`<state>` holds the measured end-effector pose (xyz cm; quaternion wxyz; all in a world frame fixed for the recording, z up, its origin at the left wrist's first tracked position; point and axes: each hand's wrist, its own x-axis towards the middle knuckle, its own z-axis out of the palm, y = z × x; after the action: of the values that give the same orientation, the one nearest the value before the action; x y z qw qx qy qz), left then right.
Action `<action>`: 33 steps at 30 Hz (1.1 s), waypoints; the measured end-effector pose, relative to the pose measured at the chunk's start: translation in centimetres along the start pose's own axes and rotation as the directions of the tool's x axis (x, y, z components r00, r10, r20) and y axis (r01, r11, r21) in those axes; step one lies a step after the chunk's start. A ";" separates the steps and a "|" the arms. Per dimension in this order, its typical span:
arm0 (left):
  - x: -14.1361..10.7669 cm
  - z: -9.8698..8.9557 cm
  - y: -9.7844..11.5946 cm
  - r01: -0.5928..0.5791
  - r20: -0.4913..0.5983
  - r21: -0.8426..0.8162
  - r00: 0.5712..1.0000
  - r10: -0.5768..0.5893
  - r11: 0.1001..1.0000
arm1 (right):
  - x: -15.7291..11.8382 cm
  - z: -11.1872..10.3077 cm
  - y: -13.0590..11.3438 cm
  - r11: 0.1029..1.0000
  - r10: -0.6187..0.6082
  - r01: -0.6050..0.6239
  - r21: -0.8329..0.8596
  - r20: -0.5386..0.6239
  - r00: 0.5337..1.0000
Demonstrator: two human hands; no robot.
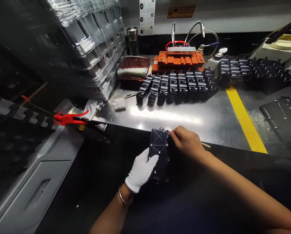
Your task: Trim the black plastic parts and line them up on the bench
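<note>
A flat black plastic housing point(159, 143) with crossed ribs and several silver screws is held just in front of the metal table's edge. My left hand point(141, 167), in a white glove, is wrapped round its lower left side with the thumb on its face. At the housing's upper right corner, the bare fingers of my right hand point(188, 140) are pinched together. Whether they grip the corner itself or something small there cannot be made out. A thin pale stick point(205, 145) shows behind my right wrist.
Rows of black housings point(177, 85) stand on the metal table point(135, 118), with an orange fixture point(177, 60) behind. Stacked clear plastic trays point(96, 48) rise at left, near a red air gun point(69, 118). Yellow tape point(245, 120) crosses the table at right.
</note>
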<state>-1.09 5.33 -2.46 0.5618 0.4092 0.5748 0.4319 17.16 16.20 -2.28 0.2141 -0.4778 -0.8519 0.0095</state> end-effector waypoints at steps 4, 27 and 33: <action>0.1 -0.2 0.1 -0.006 0.008 0.027 1.000 0.006 1.000 | 0.6 -0.3 0.2 0.997 -0.044 0.042 -0.070 -0.018 0.999; -0.1 -0.7 -0.4 0.101 0.081 -0.145 0.993 -0.090 0.984 | 0.1 -1.2 0.6 0.993 -0.078 0.079 0.090 -0.008 0.997; 0.0 -0.9 -0.5 0.087 0.044 -0.073 0.995 -0.084 0.994 | -1.6 -1.6 0.1 0.971 -0.194 0.185 0.151 0.044 0.980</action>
<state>-1.99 5.10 -2.96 0.6064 0.3718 0.5636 0.4200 18.61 14.66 -1.39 0.2234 -0.3767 -0.8966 0.0656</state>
